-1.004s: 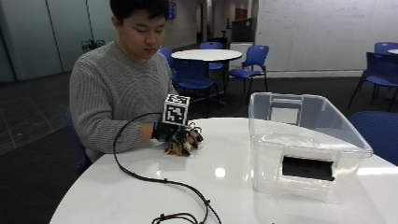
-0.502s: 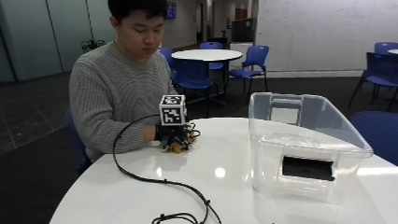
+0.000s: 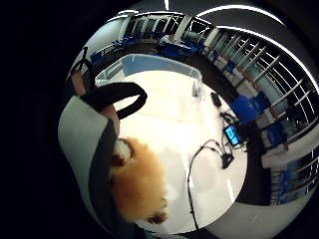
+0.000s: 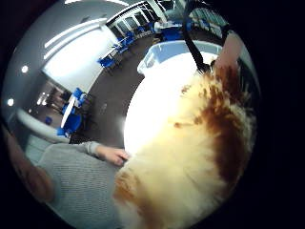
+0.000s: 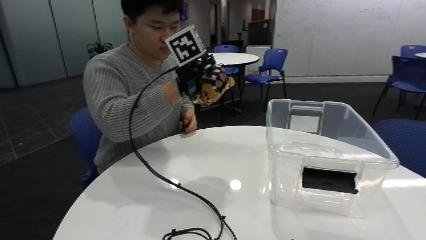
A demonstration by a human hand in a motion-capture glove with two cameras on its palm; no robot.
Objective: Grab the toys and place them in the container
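My gloved right hand (image 5: 200, 75) is raised well above the white table (image 5: 219, 170), fingers curled round a fluffy tan and brown plush toy (image 5: 214, 90). That toy (image 4: 190, 148) fills much of the thumb side palm view, and the plush toy (image 3: 139, 184) also shows beside the palm in the little finger side view. The clear plastic container (image 5: 326, 150) stands open on the table's right side, apart from the hand. In the palm views the container (image 3: 149, 67) lies far across the table.
The person's bare left hand (image 5: 190, 121) rests on the table's near edge by their body. A black cable (image 5: 166, 180) trails across the tabletop. Blue chairs (image 5: 266, 75) and another table stand behind.
My hand has lifted from the tabletop to about head height with the plush toy in it.
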